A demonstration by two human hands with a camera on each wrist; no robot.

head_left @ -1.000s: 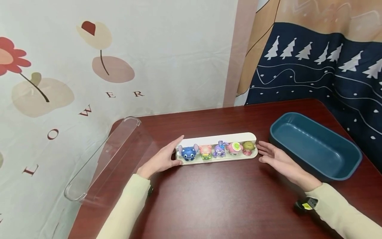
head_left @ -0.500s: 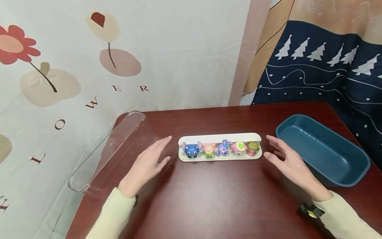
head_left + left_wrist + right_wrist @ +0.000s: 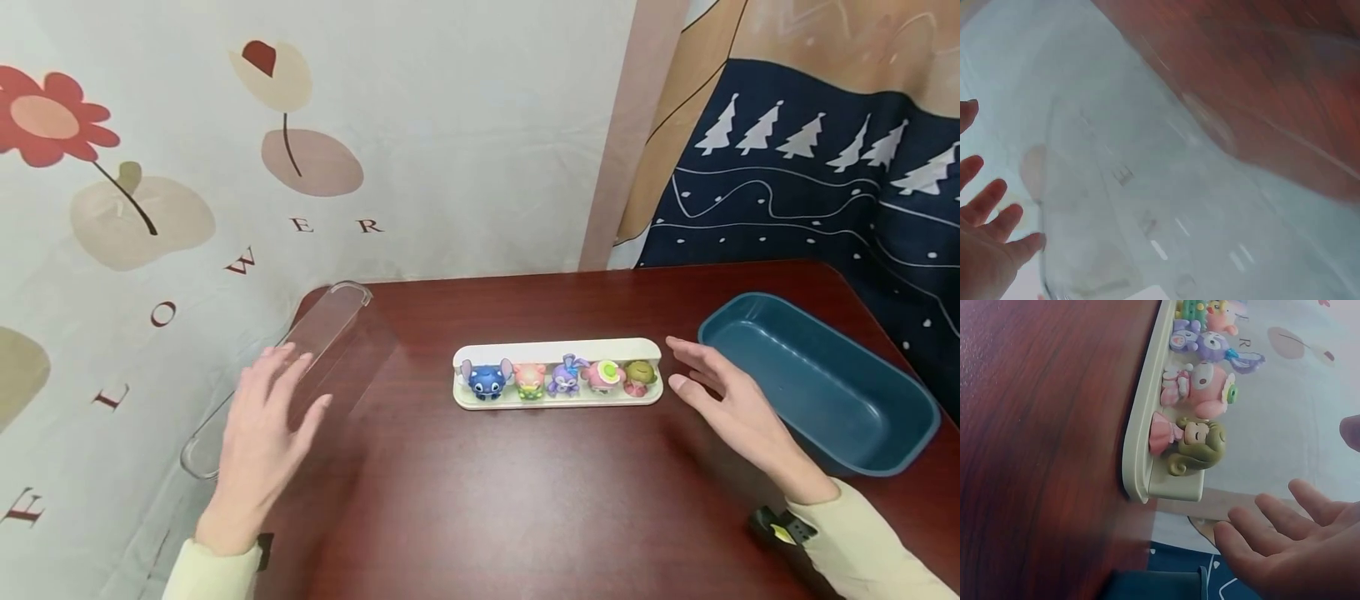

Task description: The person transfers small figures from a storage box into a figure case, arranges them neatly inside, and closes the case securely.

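A white display base (image 3: 558,350) sits mid-table with several small figurines in a row, among them a blue big-eared one (image 3: 487,380) and a purple rabbit-like one (image 3: 566,375). In the right wrist view a figurine with long olive hair (image 3: 1197,444) stands at the base's near end. My right hand (image 3: 738,408) hovers just off the base's right end, fingers spread and holding nothing. On the left, my left hand (image 3: 262,442) overlaps a clear plastic cover (image 3: 330,321) in the head view, its fingers extended. The left wrist view shows those fingers (image 3: 997,212) beside the cover's transparent wall.
A dark blue rectangular bin (image 3: 825,383) stands on the right of the brown table (image 3: 540,500). Printed cloth (image 3: 465,133) hangs behind the back edge, and a navy tree-patterned cloth (image 3: 795,200) hangs at the right.
My left hand has let go of the base's left end and moved left to the clear cover. My right hand has shifted slightly away from the base. The figurines stay in place.
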